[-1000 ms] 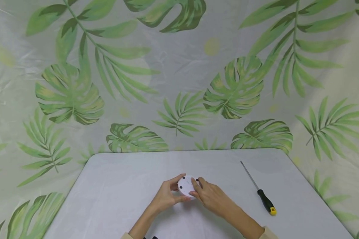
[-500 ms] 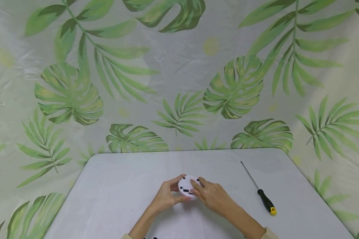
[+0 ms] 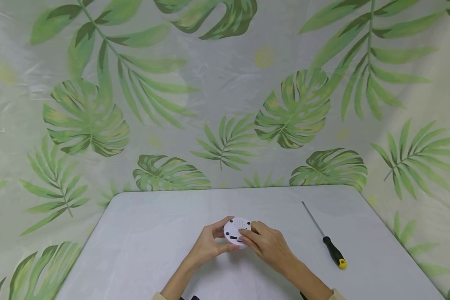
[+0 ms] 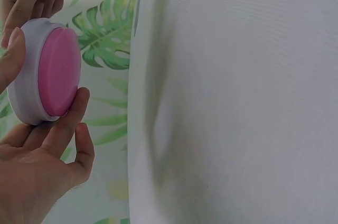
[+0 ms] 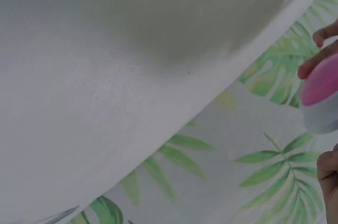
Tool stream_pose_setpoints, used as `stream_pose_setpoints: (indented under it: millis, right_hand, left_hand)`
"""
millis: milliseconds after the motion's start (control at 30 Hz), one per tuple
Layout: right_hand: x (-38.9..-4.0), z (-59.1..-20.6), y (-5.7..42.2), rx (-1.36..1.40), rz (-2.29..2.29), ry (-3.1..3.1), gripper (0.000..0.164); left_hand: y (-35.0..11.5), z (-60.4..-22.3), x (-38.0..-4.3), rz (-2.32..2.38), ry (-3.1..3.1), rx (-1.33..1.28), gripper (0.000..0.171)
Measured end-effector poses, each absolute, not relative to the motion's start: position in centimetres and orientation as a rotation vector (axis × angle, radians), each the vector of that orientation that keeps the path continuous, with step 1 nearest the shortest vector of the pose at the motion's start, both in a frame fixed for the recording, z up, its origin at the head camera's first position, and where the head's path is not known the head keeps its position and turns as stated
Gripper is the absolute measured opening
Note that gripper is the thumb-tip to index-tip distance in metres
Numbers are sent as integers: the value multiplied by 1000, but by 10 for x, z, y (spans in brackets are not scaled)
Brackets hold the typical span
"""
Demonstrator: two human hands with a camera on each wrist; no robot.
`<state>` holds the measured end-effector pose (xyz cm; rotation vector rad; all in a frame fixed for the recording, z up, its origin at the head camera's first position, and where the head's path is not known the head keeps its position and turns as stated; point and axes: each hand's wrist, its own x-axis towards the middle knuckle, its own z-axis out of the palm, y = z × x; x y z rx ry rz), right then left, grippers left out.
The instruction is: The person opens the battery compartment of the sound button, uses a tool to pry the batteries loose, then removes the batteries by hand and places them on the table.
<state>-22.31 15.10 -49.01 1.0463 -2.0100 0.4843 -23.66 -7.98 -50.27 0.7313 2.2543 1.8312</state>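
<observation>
From where I watch, the round white device is held up over the counter, grille side to the head camera; the left wrist view shows its pink side turned the other way. My left hand pinches the rim, fingers on the far side and thumb on the near. My right hand has its fingers bent, one tip at the face beside a dark slot; whether they pinch a part there I cannot tell.

What worries me most is push from the right hand: the left grip sits only on a smooth, curved rim, so a firm press could tilt the device or pop it free, and it would drop. Any small loose part could slip from the fingertips too.

For room, I have most to the left, out to the slanting side edge, and a good stretch ahead to the far edge. The near edge is out of sight, so I would distrust pulling back. On the right the screwdriver lies apart from the right forearm; a wide outward sweep might knock it.
</observation>
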Motion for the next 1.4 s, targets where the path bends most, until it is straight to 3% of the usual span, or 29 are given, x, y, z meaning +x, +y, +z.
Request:
stream_pose_setpoints:
  millis: [200, 400, 500, 733, 1100, 1400]
  right_hand:
    - [-223, -490, 149, 1017, 587, -2023, 39]
    - [-222, -487, 147, 903, 754, -2153, 12]
    - [-218, -484, 146, 834, 846, -2263, 6]
    - [-207, -465, 144, 640, 1195, -2550, 12]
    - [-209, -460, 149, 777, 1261, -2600, 13]
    - [-225, -457, 172, 355, 1424, -2617, 11]
  left_hand:
    - [-79, -502, -236, 1834, 2224, 713, 85]
    - [-78, -504, -235, 1835, 2191, 711, 86]
    - [-78, -504, -234, 1844, 2172, 707, 86]
    - [-79, -506, -235, 1859, 2154, 678, 86]
    - [-77, -506, -232, 1822, 2159, 712, 84]
    - [-81, -506, -234, 1821, 2243, 639, 86]
